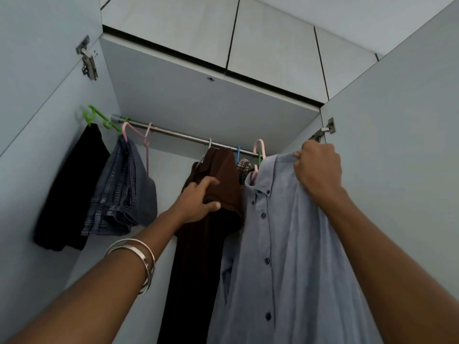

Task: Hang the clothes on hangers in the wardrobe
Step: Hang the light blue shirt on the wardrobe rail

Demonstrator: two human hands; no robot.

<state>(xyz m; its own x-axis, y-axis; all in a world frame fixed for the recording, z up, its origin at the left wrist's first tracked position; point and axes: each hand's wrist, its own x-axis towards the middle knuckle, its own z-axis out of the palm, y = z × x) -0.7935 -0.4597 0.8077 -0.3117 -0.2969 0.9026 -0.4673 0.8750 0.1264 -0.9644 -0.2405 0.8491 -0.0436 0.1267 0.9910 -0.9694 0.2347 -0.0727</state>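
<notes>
1. right hand (316, 170): fingers curled tight, gripping the shoulder of the blue shirt (285, 244), which hangs on a pink hanger (259, 147) at the rail (178, 135).
2. left hand (198, 199): fingers curled round a fold of the brown garment (218, 175) hanging beside the shirt.

L hand (198, 199): arm raised, fingers curled, gripping fabric | R hand (316, 167): arm raised higher, fist closed, pinching cloth | L wrist: two bangles (135, 259)

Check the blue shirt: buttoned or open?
Buttoned: the blue shirt has its dark front buttons closed down the visible placket, collar tips buttoned too.
</notes>
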